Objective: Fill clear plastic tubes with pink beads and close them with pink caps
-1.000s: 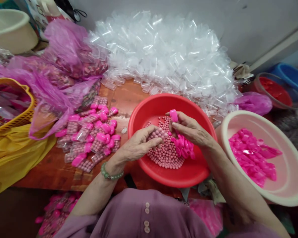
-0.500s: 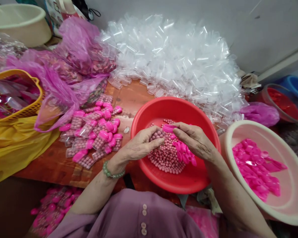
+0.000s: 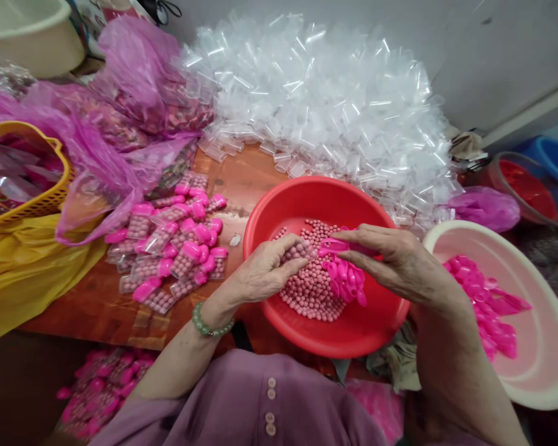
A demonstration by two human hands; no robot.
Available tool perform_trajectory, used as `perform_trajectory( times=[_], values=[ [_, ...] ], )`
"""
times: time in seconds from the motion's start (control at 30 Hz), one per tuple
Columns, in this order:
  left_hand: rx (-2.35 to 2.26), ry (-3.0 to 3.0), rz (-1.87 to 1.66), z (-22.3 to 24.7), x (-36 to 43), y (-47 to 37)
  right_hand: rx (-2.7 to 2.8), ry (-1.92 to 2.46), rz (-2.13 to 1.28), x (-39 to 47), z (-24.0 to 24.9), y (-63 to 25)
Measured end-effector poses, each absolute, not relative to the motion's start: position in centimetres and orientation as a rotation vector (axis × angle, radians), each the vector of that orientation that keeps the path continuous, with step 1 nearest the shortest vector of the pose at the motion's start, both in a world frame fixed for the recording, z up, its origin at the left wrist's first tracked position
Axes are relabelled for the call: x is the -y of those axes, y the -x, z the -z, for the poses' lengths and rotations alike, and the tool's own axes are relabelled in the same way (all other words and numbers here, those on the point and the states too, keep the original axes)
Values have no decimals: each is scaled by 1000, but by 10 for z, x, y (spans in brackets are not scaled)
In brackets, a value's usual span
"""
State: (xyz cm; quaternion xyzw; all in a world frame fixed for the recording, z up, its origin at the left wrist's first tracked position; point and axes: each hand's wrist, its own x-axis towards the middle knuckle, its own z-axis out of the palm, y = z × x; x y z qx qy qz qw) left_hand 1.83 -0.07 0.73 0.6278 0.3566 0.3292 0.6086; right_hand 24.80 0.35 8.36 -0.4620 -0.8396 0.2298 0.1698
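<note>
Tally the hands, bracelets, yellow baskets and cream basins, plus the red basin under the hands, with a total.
Left hand and right hand: 2
Green bracelet: 1
Yellow basket: 1
Left cream basin and right cream basin: 2
Red basin: 1
Total: 7

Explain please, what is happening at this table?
The person's left hand holds a transparent, bead-filled bottle over a red basin of loose pink beads. The right hand holds a pink cap near the bottle's mouth; whether they touch is unclear. Capped bottles lie piled to the left; transparent containers are heaped behind.
</note>
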Motion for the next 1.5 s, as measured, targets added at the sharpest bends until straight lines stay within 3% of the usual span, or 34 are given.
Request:
perform_trajectory(
  times=[0.2, 0.8, 1.1, 1.5],
  values=[
    [-715, -1284, -720, -6, -2, -19, 2128, 1278, -490, 1, -72, -231],
    [-651, -1130, -739, -13, -10, -18, 2331, 1109, -227, 9, -64, -240],
    [-662, -1007, -798, -14, -12, -20, 2073, 1152, -98, 6, -55, -224],
    [-526, -1058, -822, -9, -11, -16, 2202, 1055, -152, 7, -54, -210]
  ],
)
